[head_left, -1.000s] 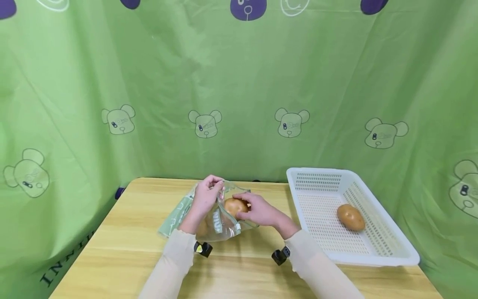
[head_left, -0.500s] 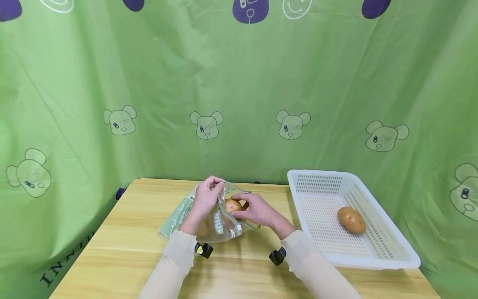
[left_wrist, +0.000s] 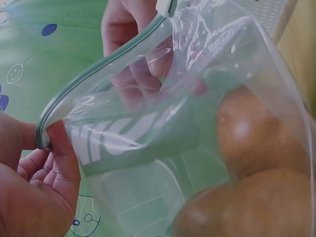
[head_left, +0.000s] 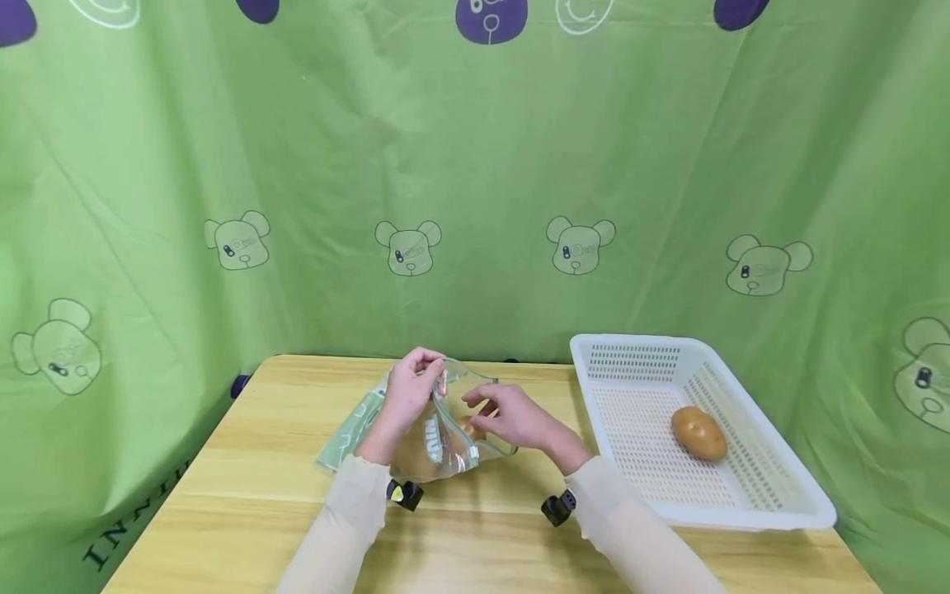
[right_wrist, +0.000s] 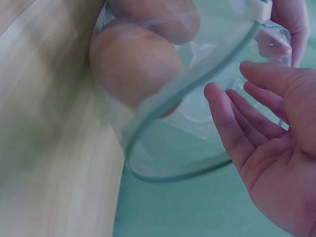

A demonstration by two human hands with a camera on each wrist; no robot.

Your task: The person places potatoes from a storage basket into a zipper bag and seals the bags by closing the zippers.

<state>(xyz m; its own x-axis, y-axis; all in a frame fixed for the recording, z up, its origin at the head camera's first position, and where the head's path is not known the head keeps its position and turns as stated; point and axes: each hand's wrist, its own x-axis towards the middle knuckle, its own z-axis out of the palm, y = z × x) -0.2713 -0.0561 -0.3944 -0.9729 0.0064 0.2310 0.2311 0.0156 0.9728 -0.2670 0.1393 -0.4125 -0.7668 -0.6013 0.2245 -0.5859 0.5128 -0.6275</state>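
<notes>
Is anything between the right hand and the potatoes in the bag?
Nothing visible. The left hand pinches the zip rim of the clear bag, holding the mouth open. The right hand is open just outside the mouth, holding nothing. Two potatoes lie inside the bag, beyond the open rim.

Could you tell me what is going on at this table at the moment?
A person's left hand pinches the rim of a clear zip bag, holding its mouth open. Two potatoes lie inside. The right hand is open at the mouth, holding nothing. One more potato sits in the white basket.
</notes>
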